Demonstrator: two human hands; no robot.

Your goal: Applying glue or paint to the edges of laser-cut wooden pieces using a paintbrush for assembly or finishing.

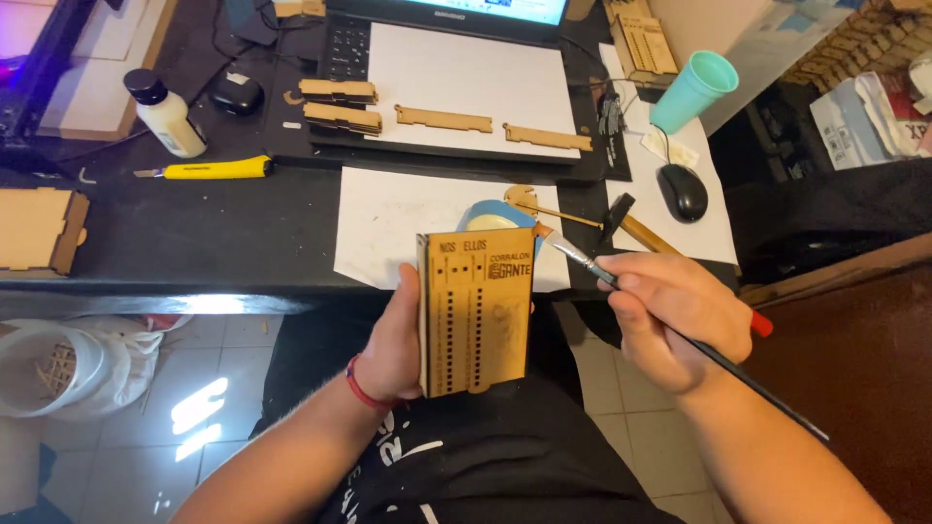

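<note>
Left hand point(393, 344) grips an upright laser-cut wooden panel point(476, 312) from behind, its engraved face with rows of small holes toward the camera; right hand point(670, 320) holds a thin paintbrush point(670, 330), bristle tip touching the panel's upper right corner; behind the panel, a blue dish point(482, 215) on a white sheet point(388, 223); a small hammer point(621, 225) lies just right of it; further back, wooden strips point(442, 118) on a white board point(466, 78), a yellow utility knife point(209, 169), a glue bottle point(165, 114), a black mouse point(682, 191), a teal cup point(694, 90).
</note>
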